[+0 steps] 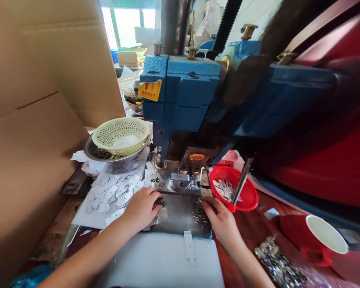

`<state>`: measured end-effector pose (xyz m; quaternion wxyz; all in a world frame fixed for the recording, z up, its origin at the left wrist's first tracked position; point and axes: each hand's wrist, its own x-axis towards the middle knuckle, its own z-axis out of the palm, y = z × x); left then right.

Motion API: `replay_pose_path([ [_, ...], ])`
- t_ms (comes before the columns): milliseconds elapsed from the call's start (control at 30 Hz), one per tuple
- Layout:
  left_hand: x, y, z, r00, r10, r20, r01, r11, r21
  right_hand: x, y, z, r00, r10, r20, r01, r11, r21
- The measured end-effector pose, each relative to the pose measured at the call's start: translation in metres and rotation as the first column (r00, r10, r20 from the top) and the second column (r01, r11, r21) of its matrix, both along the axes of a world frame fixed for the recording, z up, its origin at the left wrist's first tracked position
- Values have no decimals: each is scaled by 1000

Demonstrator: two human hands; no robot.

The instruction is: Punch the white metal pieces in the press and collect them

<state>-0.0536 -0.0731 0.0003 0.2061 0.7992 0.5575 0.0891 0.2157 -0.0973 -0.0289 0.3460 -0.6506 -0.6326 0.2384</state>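
A small dark piece (pixel 160 202) is held in the left hand (pixel 142 209) fingers at the dark plate (pixel 177 224). Right hand (pixel 223 221) fingers are placed by tiny metal parts (pixel 199 214); grip can't be told. From plate centre: blue press (pixel 183 92) mounted at 12 o'clock, flat metal pieces (pixel 117 192) heaped at 10.

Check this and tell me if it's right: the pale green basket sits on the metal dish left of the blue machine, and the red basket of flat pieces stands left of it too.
Not quite: the head view shows the red basket of flat pieces right of the blue machine, not left. The rest stands.
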Motion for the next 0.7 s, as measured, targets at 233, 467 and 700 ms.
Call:
replay_pose_path([
  [233,6,-3,-3,995,81,-59,-82,997,-2,0,-4,-5,970,59,238,-84,992,95],
  [467,13,-12,-6,977,136,167,-120,988,-98,-13,3,-1,881,46,471,-142,975,170],
  [700,12,-14,-10,860,237,452,-163,967,-197,-23,19,-3,824,-53,565,-134,949,284],
])
